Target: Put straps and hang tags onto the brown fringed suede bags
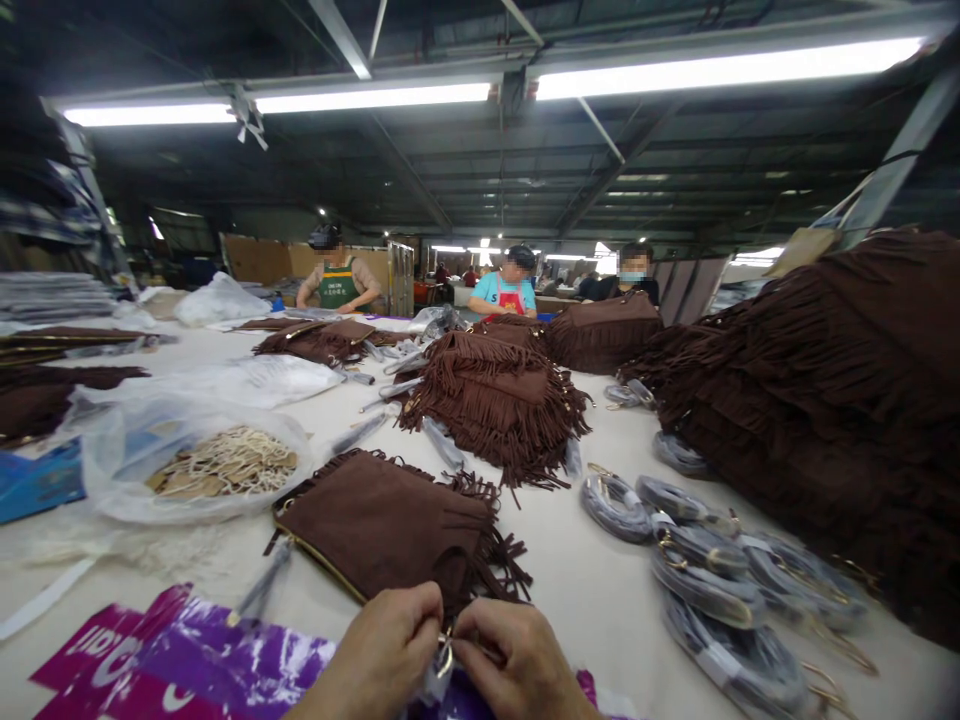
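Observation:
A brown fringed bag [390, 520] lies flat on the table, its gold zip along the near left edge and fringe on the right. At its near corner, my left hand [394, 640] and my right hand [514, 650] meet with fingers pinched. A shiny metal clasp [445, 655] shows between them, with clear plastic just below. Both hands grip around this clasp; the fingertips partly hide it, so I cannot tell how it joins the bag. A purple printed plastic bag [225, 650] lies under and left of my hands.
Plastic-wrapped coiled straps [705, 570] with gold hooks lie at right, beside a tall heap of brown fringed bags [825, 400]. Another bag pile [495, 400] stands ahead. A clear bag of tags [225, 465] sits at left. Several people [341, 285] work across the table.

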The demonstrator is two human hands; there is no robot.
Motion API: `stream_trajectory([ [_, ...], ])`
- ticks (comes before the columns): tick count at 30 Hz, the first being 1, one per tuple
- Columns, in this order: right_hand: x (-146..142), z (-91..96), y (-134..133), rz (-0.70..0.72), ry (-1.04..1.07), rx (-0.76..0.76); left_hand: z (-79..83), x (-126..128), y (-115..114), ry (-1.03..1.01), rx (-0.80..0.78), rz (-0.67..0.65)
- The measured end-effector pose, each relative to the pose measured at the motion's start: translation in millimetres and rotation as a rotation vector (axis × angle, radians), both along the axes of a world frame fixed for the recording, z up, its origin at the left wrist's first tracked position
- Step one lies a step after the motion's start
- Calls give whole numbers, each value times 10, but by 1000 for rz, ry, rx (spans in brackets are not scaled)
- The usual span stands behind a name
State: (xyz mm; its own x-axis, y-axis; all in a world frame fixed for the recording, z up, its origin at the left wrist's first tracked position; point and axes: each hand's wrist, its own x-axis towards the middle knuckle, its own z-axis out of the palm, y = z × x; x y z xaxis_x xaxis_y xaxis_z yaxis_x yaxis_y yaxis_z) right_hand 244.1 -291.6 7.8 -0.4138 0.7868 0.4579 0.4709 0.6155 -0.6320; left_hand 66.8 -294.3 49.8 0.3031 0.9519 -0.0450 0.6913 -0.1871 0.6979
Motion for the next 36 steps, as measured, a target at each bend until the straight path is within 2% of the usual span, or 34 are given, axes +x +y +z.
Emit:
stream_trajectory([
  [3,34,117,-1,38,8,-65,61,-65,45,132,102,32],
  [5,47,200,24,31,28,-131,106,-112,81,138,193,73],
  [8,25,314,94,19,96,-220,198,-148,126,18,257,60],
  [11,-41,397,165,52,89,-177,286,-119,145,-98,247,39],
  [14,-103,427,208,67,80,-151,306,-57,156,-194,217,40],
  [16,-119,408,230,55,153,-237,265,-23,172,-289,149,54],
  [19,-100,341,269,45,349,-510,145,8,197,-437,-40,87],
  [22,-66,276,308,28,475,-662,20,39,198,-435,-105,55],
  [25,-59,236,329,18,501,-663,-58,88,187,-377,-29,46],
  [28,-74,221,332,10,490,-605,-101,139,189,-363,-8,119],
  [31,-83,222,333,-4,481,-564,-138,164,199,-390,20,166],
  [36,-77,233,344,-13,497,-575,-173,176,197,-449,41,152],
])
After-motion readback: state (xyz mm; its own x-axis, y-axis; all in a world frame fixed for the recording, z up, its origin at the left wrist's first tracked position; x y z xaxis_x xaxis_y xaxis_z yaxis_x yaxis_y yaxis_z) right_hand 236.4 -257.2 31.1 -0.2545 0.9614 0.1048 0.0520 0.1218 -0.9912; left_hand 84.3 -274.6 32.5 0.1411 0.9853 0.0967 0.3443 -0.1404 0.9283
